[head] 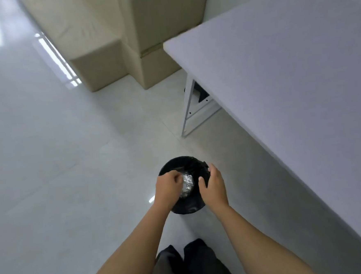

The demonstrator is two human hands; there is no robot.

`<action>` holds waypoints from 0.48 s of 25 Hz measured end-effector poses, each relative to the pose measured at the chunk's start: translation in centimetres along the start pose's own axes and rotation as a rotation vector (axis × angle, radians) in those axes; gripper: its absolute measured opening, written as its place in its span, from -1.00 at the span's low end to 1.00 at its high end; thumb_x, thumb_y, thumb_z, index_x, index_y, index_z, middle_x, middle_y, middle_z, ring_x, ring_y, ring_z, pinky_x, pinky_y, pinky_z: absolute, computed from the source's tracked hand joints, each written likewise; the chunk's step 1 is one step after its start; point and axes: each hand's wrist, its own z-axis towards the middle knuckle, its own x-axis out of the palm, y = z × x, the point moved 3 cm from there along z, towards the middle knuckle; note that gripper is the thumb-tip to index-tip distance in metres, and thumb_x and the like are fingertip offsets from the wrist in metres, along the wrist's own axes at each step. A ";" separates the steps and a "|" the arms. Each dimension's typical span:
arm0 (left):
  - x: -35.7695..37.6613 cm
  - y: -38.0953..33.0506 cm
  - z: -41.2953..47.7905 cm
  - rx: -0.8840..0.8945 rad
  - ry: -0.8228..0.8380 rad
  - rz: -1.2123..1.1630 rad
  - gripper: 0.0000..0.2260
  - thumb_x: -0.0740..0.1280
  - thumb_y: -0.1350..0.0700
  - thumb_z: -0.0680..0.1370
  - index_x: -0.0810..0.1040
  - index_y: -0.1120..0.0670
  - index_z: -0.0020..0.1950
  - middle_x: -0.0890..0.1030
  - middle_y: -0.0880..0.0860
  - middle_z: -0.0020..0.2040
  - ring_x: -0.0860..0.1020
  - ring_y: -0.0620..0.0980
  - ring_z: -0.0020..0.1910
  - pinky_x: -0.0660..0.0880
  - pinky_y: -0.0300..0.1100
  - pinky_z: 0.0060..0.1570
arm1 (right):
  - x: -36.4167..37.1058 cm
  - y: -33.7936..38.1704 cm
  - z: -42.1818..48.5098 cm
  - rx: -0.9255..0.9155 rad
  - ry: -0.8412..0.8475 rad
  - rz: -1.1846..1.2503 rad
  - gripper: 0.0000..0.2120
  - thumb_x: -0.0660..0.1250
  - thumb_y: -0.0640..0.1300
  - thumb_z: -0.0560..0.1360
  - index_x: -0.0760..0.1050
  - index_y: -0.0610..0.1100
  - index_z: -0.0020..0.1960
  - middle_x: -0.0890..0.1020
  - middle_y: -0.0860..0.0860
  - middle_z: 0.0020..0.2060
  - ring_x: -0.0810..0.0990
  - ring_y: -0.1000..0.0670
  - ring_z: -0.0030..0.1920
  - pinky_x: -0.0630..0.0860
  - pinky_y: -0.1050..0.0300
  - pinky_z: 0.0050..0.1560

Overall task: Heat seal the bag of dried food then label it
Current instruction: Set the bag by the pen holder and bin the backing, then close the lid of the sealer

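A person's left hand (168, 187) curls round a crinkled silver bundle (188, 184) inside a black bin (177, 165) on the floor (70, 166), apparently dropping or retrieving it; the right hand (213, 185), fingers loosely spread, steadies the rim. Whether this is the food bag is unclear. A table (277, 66) stands alongside.

Bright, cool, even light fills the room. Streaks of glare mark the glossy floor (59, 59) far ahead and left of the left hand (167, 188), with a small glint just beside that wrist. Shadows are soft and faint. The silvery bag (188, 182) between the left hand and the right hand (213, 185) sparkles against the black bin (177, 165), whose inside loses detail. The table (298, 64) corner, ahead of the right hand, is smeared. Wide-angle bending stretches the forearms.
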 end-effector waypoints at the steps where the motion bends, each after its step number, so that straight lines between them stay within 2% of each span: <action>1: -2.1 -2.5 -2.3 0.017 -0.004 -0.003 -0.81 0.22 0.17 0.54 0.62 0.17 -0.12 0.66 0.12 -0.19 0.47 -0.04 -0.24 0.40 -0.22 -0.17 | -2.0 2.4 -2.0 -0.013 -0.001 0.012 -0.49 0.17 -0.11 0.56 0.13 -0.18 0.46 0.31 -0.11 0.41 0.30 -0.07 0.39 0.31 0.06 0.36; 5: -9.3 -11.9 -9.0 0.118 -0.095 -0.081 -0.77 0.19 0.14 0.58 0.57 0.16 -0.17 0.58 0.08 -0.29 0.43 -0.02 -0.30 0.32 -0.21 -0.23 | -10.0 9.2 -7.7 -0.082 -0.116 0.081 -0.52 0.14 -0.10 0.57 0.14 -0.16 0.45 0.31 -0.10 0.40 0.29 -0.06 0.39 0.25 0.12 0.34; 7: -11.5 -16.4 -11.1 0.223 -0.125 -0.089 -0.73 0.17 0.13 0.58 0.47 0.18 -0.29 0.47 0.04 -0.41 0.37 -0.03 -0.39 0.28 -0.18 -0.31 | -14.4 11.2 -10.0 -0.111 -0.202 0.128 -0.53 0.13 -0.09 0.58 0.14 -0.13 0.45 0.31 -0.08 0.41 0.29 -0.04 0.39 0.24 0.13 0.33; 9: -11.8 -21.0 -12.4 0.326 -0.107 -0.077 -0.69 0.16 0.12 0.60 0.40 0.18 -0.32 0.40 0.03 -0.45 0.34 -0.03 -0.42 0.26 -0.17 -0.36 | -19.0 11.8 -11.5 -0.144 -0.324 0.156 -0.54 0.12 -0.07 0.59 0.14 -0.12 0.45 0.30 -0.05 0.41 0.27 -0.01 0.40 0.22 0.15 0.34; 12: -9.5 -27.5 -13.8 0.478 -0.011 -0.031 -0.70 0.11 0.07 0.62 0.49 0.17 -0.21 0.48 0.07 -0.38 0.42 0.03 -0.36 0.30 -0.17 -0.28 | -25.7 10.2 -12.9 -0.109 -0.534 0.171 -0.54 0.10 -0.08 0.59 0.13 -0.16 0.45 0.28 -0.08 0.42 0.24 -0.03 0.41 0.17 0.19 0.34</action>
